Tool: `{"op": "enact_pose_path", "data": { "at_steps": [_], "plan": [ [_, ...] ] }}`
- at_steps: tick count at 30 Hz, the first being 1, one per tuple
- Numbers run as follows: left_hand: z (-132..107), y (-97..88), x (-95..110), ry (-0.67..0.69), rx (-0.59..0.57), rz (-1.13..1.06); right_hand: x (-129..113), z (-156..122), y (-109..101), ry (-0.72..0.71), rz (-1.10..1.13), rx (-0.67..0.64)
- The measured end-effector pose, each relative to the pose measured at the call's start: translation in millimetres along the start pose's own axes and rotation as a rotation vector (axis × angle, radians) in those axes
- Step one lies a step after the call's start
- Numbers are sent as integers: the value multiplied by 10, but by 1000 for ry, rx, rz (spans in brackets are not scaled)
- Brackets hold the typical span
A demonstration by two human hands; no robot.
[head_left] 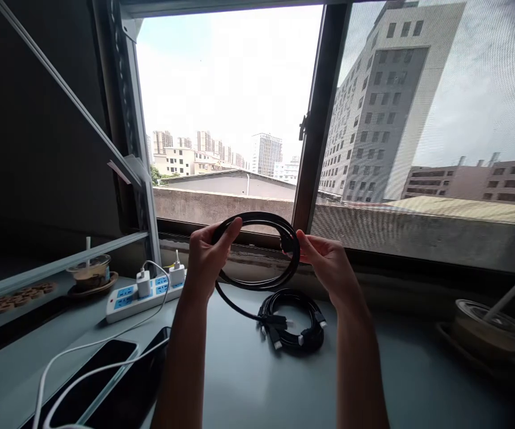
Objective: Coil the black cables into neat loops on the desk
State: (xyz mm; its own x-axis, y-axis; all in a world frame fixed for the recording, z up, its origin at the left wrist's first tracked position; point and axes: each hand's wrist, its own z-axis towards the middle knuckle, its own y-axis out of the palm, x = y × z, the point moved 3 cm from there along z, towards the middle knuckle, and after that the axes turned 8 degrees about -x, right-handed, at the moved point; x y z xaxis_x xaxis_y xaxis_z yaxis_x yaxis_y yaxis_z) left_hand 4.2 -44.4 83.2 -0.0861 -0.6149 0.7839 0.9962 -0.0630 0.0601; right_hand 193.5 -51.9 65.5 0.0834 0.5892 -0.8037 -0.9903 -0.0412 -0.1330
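Raised above the table is a coiled black cable (257, 285), held between both hands. My left hand (210, 253) grips the coil's left side, thumb across the loops. At its right side, my right hand (324, 256) pinches the cable near a dark plug (288, 243). From the bottom left of the loop, one length hangs down to a connector by the table. Below lies a second bundle of coiled black cables (304, 342), with several connectors whose tips are pale. Parts of the held coil are hidden behind my fingers.
A white power strip (121, 313) with two white chargers stands at the left back. White charging cords cross two dark phones or tablets (101, 369) at front left. Lidded drink cups stand on the left (90, 271) and right (490, 328). A window (304, 119) is behind the table.
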Motion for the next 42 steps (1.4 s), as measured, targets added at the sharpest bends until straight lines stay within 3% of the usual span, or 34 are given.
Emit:
{"op": "enact_pose_path", "data": {
  "at_steps": [6, 13, 20, 25, 31, 37, 42],
  "plan": [
    [-24, 15, 46, 94, 175, 207, -148, -32, 160, -43, -199, 48],
    [-42, 54, 111, 54, 115, 119, -184, -59, 166, -136, -345, 210],
    [-53, 63, 141, 56, 59, 70, -145, -55, 88, -41, -120, 0],
    [14, 144, -43, 105, 15, 18, -188, -99, 188, 56, 154, -182],
    [92, 182, -251, 166, 59, 12, -218, -125, 214, 30, 201, -170],
    [155, 62, -517, 127, 72, 142, -129, -117, 197, -9, -94, -383],
    [203, -15, -651, 2, 91, 81, -56, -72, 111, -53, -362, -202]
  ]
}}
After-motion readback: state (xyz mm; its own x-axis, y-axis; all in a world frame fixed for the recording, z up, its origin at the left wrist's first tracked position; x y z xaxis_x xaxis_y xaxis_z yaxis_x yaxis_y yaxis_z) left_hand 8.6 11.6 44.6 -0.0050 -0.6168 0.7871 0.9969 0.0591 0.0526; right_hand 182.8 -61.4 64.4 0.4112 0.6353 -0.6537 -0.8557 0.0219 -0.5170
